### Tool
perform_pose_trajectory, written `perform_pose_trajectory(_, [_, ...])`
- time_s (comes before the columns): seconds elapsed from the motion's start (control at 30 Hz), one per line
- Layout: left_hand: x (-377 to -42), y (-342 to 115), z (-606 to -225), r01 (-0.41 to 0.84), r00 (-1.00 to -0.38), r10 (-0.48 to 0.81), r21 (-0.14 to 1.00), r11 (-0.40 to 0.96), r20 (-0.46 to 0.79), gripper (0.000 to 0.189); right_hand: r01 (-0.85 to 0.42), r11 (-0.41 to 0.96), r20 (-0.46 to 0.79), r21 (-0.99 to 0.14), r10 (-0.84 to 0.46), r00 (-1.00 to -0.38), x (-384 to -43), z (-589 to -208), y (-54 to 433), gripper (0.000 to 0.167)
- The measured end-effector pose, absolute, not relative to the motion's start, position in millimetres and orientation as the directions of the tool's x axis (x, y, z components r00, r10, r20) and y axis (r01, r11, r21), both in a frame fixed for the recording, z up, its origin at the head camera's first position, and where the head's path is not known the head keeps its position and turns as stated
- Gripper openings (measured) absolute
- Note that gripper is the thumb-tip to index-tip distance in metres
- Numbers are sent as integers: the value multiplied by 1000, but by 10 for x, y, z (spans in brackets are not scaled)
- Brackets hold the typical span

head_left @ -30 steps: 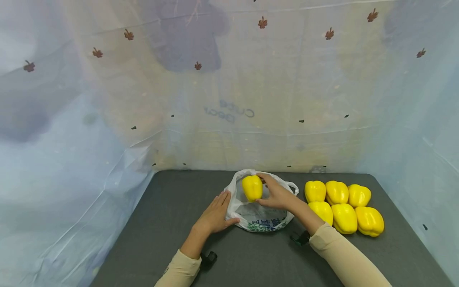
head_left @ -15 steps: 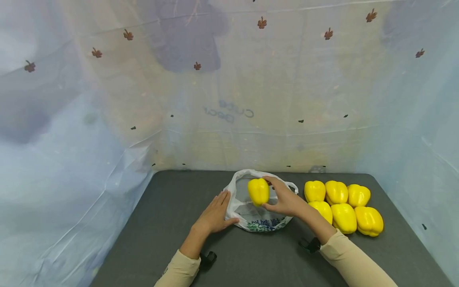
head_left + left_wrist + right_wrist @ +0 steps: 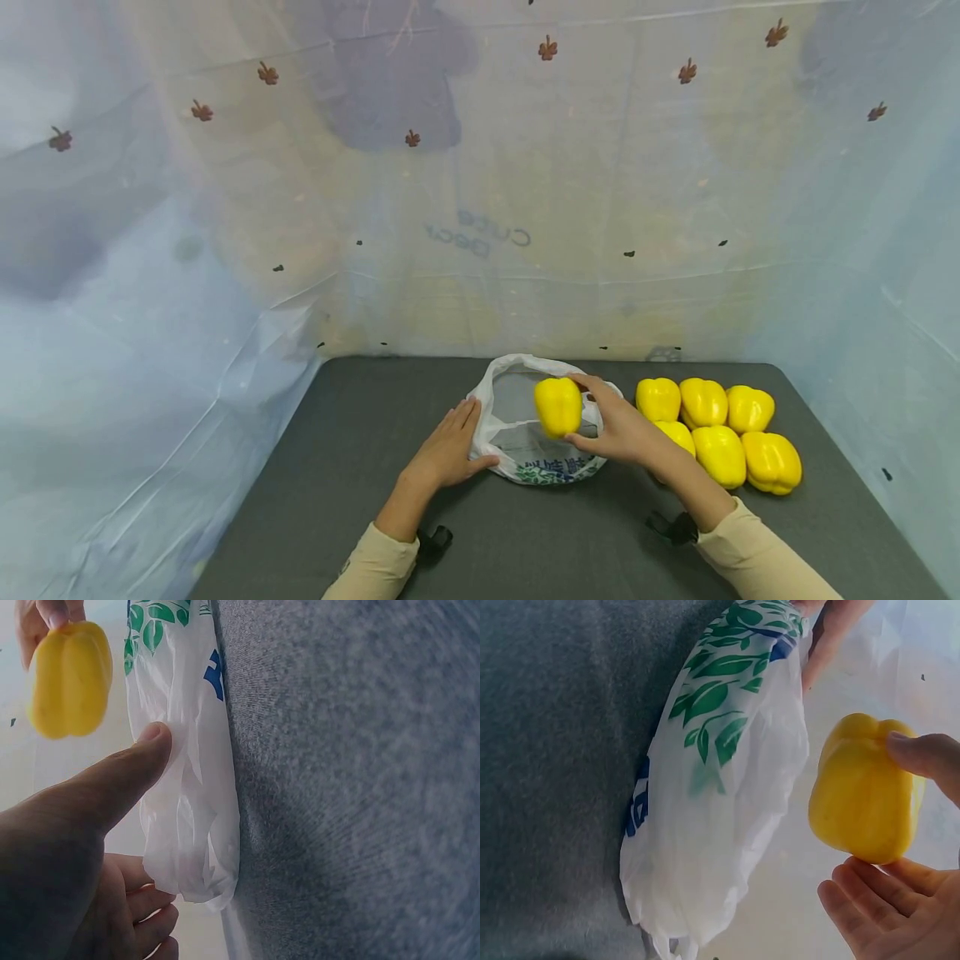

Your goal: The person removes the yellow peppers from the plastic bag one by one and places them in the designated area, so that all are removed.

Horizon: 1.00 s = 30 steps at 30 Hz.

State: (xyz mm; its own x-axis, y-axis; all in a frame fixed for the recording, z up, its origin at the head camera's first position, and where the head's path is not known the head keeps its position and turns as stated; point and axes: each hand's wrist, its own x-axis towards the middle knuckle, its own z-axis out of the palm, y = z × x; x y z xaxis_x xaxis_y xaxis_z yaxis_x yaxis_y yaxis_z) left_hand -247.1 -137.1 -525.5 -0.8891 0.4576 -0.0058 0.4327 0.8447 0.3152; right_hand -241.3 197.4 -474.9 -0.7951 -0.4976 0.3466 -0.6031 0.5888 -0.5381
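Note:
A yellow bell pepper is held between the thumb and fingers of my right hand, above the mouth of a white plastic bag. In the right wrist view the pepper hangs clear of the bag, thumb on one side and fingertips on the other. My left hand rests against the bag's left side with fingers extended. In the left wrist view its thumb touches the plastic, which bears green leaf prints and blue lettering.
Several yellow bell peppers stand in two rows on the dark grey table, right of the bag; my right forearm partly covers one. A pale printed curtain hangs behind the table and at both sides.
My right hand has moved right and slightly toward me with the bell pepper, across the bag's opening. The left hand and the other peppers have stayed in place.

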Motion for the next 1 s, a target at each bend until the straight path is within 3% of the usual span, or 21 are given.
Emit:
perform_pose_trajectory(0.23, [-2469,-1366,-5257,430,-891,455,318,845,-5,104,-624,581,379,-523,-497,-780,-2291,-4716,2087,91])
perform_pose_trajectory(1.0, [-2482,-1370,-5273,444,-885,465,320,837,11,103,-543,687,341,-484,-423,-839,-1883,-4743,2414,95])
